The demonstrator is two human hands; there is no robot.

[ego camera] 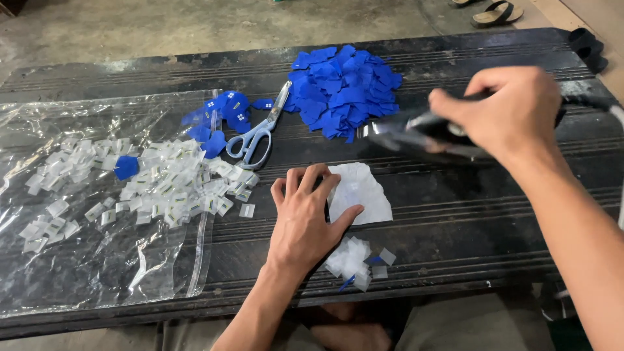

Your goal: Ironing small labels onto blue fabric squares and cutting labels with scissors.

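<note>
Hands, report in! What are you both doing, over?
Left hand flat on white sheet. Right hand grips blurred dark tool above table. Scissors clear, over.

Fabric pile [344, 88]: bright blue. Scissors [259, 130]: pale grey-blue handles, silver blades. Small squares [162, 185]: translucent white, on clear plastic sheet [84, 273]. Cloth piece [361, 192]: white. Ridged table [455, 221]: black. Held tool [416, 130]: black, blurred.

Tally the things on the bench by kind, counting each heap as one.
Scissors: 1
Iron, held in the right hand: 1
Clear plastic bag: 1
Blue scrap heaps: 1
White piece under the left hand: 1
Heaps of small white squares: 1
Total: 6
</note>
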